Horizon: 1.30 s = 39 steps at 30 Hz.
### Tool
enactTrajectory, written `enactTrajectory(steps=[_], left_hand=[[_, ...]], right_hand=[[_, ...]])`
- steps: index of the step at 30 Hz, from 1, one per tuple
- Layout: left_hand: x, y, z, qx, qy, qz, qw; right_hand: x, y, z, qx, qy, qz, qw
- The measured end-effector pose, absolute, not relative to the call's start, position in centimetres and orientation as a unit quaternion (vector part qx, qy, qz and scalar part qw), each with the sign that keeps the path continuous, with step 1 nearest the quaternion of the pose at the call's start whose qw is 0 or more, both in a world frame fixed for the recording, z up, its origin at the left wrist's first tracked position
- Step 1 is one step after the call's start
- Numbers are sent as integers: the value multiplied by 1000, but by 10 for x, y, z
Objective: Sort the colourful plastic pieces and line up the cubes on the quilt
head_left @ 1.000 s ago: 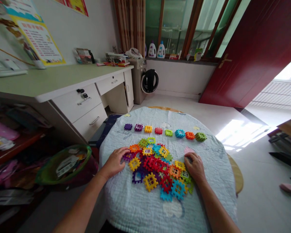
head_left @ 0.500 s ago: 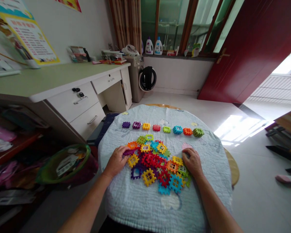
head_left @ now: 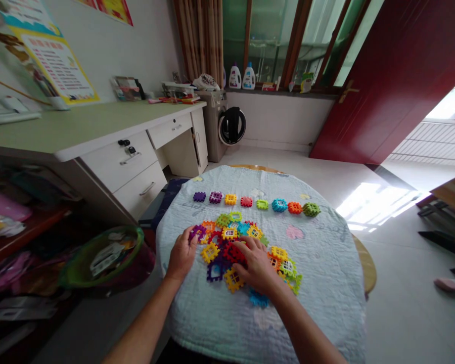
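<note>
Hands among the notched plastic pieces, read left to right. We note the left hand (head_left: 182,255) at the near left edge of the heap (head_left: 229,233), its thumb and fingertips pinching a purple piece (head_left: 197,232). The right hand (head_left: 256,265) lies palm down over the middle of the heap, fingers spread and bent above red pieces (head_left: 233,252); we cannot tell whether they grip one. We judge the step in hand to be picking among loose pieces. Drawing one from the heap would, in our judgement, call for a fingertip hold on its edge and a gentle lift, since neighbours overlap and their teeth may catch.

Beyond the heap, we find a row of eight small items, from a dark purple piece (head_left: 199,196) at left to an olive-green cluster (head_left: 311,209) at right, set apart or nearly touching. All rest on the round counter (head_left: 326,293), covered with a pale blue patterned cloth.

In the room we see, from the left, a basket (head_left: 136,268) of mixed items, a long desk (head_left: 98,114) with drawers, a washing machine (head_left: 214,121) with its round door open, two detergent bottles (head_left: 235,78) on the window sill, and a red door (head_left: 382,76) beside sunlit floor (head_left: 375,202).
</note>
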<state>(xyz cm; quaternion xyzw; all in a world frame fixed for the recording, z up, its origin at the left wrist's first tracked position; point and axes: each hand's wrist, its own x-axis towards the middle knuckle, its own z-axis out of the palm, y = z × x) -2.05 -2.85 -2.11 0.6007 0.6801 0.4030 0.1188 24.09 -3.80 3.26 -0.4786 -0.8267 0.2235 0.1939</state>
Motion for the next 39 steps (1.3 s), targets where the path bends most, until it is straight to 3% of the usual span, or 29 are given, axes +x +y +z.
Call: enactTrajectory(steps=[10,20,28,33,39], left_hand=[[-26,-23,-29,635,677,370,-40],[-28,-22,-34,651,671,353,-42],[-29,-21,-35,651,673,350,-31],[-29,-21,-33,655,671,346,-21],[-30,-21,-32,658,674,336,-24]], right_hand=[[264,-32,35,-522,-814,202,155],[306,4,14,-595,-661,328,319],[343,34,-1,-664,-599,286,343],[363,46,-11,-682,-569,343,307],[364,35,5,-717,-657,89,215]])
